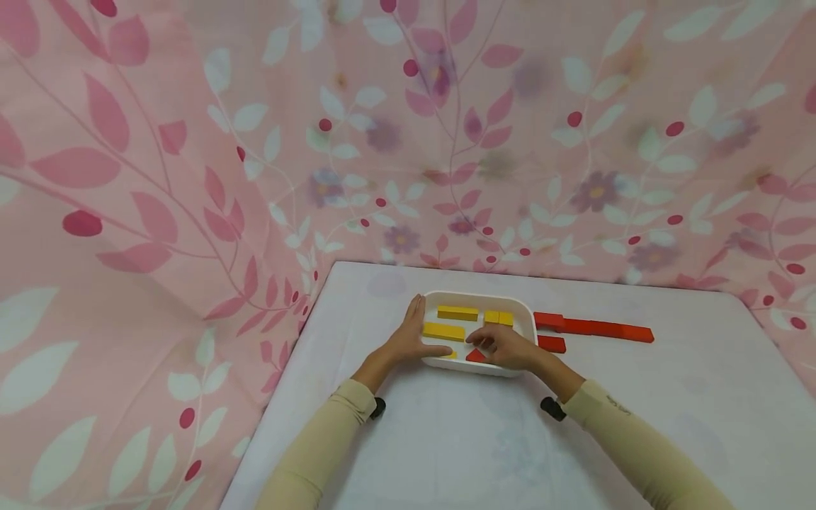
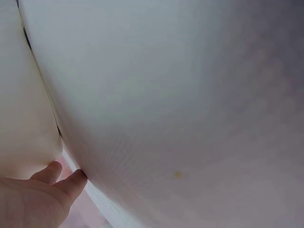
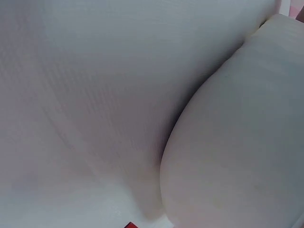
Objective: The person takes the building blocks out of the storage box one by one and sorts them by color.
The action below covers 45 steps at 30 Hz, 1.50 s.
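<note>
A white tray [image 1: 479, 369] holds long yellow blocks [image 1: 444, 331], a pair of small yellow blocks [image 1: 499, 317] and a red triangular block [image 1: 475, 355]. My left hand [image 1: 408, 341] rests against the tray's left end, fingers straight along the outside and thumb stretched across the near left corner, over a partly covered yellow block [image 1: 454, 355]. Inside the tray's right half, my right hand [image 1: 510, 347] reaches in with loosely bent fingers, fingertips just above the red triangle; no block shows between them. The left wrist view shows two left fingertips [image 2: 71, 183].
Right of the tray lies a row of red blocks [image 1: 599, 328] end to end, with a shorter red block [image 1: 551, 344] nearer me. A white cloth covers the table [image 1: 459, 446]. Pink floral curtain [image 1: 408, 177] hangs behind and at the left.
</note>
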Motion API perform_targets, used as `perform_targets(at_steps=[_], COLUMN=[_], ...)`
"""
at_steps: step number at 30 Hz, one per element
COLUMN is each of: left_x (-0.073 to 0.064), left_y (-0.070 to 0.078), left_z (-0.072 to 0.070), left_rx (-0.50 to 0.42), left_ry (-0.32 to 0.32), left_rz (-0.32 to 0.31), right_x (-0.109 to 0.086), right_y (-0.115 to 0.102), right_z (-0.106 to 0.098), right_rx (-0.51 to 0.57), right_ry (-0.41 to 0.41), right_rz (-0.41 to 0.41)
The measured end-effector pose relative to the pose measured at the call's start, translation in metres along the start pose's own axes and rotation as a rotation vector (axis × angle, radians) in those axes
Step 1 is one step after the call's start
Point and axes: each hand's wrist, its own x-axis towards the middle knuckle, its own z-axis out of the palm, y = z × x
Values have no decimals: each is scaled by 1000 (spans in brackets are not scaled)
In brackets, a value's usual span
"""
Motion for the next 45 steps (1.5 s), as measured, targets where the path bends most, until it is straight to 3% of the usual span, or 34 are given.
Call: perform_targets(at_steps=[7, 15, 26, 32, 45], left_x=[0, 3, 3, 5, 4], left_y=[1, -3, -3, -2, -2], left_z=[2, 2, 2, 3, -1], left_rx=[10, 30, 32, 17, 20], left_ry=[-2, 10, 1, -3, 2], left_rz=[-18, -20, -27, 0, -15], right_x=[5, 11, 11, 9, 7], right_y=[3, 4, 1, 3, -1], right_z=[1, 1, 2, 1, 3], right_rx=[-30, -73, -94, -107, -135], right_ry=[-27, -42, 4, 20, 111], right_rz=[83, 26, 80, 109, 29])
